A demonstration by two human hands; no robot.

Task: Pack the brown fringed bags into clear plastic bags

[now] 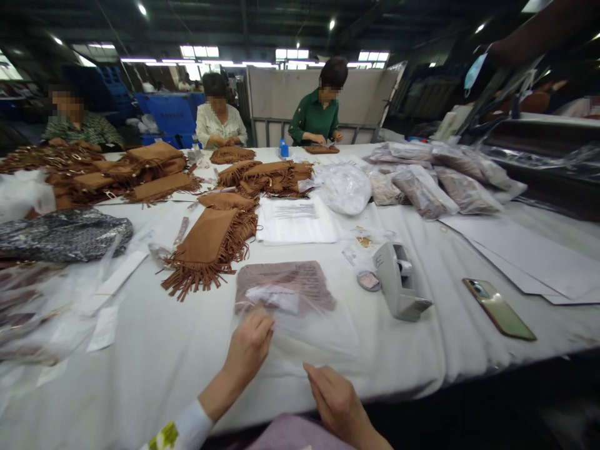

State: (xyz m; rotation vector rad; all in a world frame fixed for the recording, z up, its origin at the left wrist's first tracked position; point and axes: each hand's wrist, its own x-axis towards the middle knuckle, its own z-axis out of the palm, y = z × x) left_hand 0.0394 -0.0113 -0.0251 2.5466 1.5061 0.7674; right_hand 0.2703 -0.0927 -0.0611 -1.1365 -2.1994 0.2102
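Note:
A clear plastic bag [323, 337] lies flat near the front edge of the table, with a brown fringed item [309, 281] inside its far part. A white slip [281, 299] shows through the plastic. My left hand [250, 340] is closed on the bag at its left side, fingers pinched together. At the bag's near edge, my right hand [335, 397] has its thumb and fingers pressed together on the plastic. Right of the bag stand a grey tape dispenser [400, 281] and a small round object [369, 280].
Brown fringed bags [206, 240] lie behind to the left, beside a stack of white plastic bags [297, 222]. Packed bags [426, 190] are piled at the back right. A phone [501, 309] and white sheets [529, 256] lie right. Three people sit or stand across the table.

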